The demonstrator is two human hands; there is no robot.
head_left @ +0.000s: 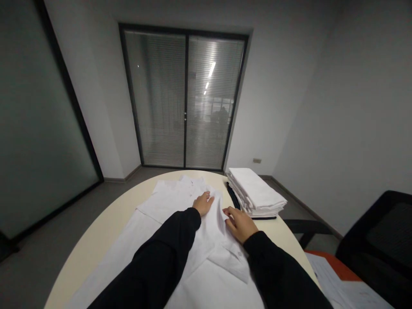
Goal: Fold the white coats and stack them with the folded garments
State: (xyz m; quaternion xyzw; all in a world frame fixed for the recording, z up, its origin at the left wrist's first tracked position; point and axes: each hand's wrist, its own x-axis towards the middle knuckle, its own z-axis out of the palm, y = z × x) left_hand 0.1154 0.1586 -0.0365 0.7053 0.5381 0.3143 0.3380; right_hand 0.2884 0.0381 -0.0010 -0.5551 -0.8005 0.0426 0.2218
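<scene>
A white shirt [170, 195] lies spread on the round table, its collar toward the far edge and its lower part running toward me. My left hand [203, 203] rests on the upper part, thumb and fingers curled in on a raised fold of cloth. At the shirt's right edge, my right hand [240, 224] pinches the fabric between thumb and fingers. A sleeve is folded back over the body, and its buttoned cuff [238, 257] lies just below my right hand. Black sleeves cover both my forearms and hide part of the shirt.
The cream round table [96, 234] has a curved edge. On its right side stands a stack of folded white cloth [255, 189], with dark material beneath. A black chair [380, 231] is at the right, with papers [337, 279] on an orange-red surface near it.
</scene>
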